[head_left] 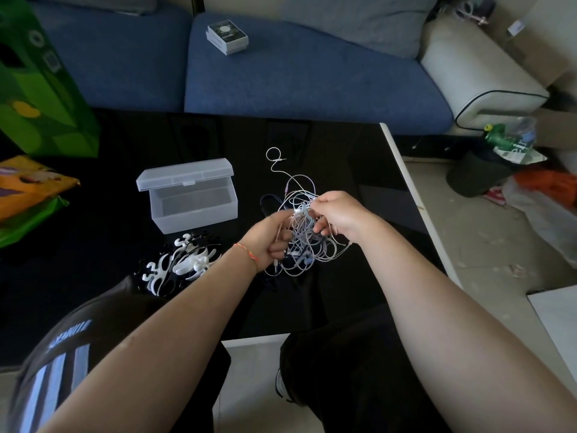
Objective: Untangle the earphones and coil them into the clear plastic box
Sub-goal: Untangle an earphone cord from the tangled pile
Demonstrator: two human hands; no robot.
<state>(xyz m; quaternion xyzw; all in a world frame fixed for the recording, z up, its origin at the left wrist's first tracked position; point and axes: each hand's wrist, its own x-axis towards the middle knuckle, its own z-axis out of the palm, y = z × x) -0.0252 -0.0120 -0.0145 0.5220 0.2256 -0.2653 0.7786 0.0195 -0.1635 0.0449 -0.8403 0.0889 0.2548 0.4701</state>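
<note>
Tangling earphones [304, 242] between both hands [299, 228]

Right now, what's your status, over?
Both hands pinching earphones, still one tangle. Box open, empty. Winders beside it, nothing blocking.

Single head-worn, wide-angle view, looking forward and steeply down from above the seated person. The black desk [125, 292] fills the middle of the frame at close range; both forearms enter from the lower edge. A blue sofa [296, 82] spans the top, floor the right side. Edges appear bowed, probably lens distortion.
</note>
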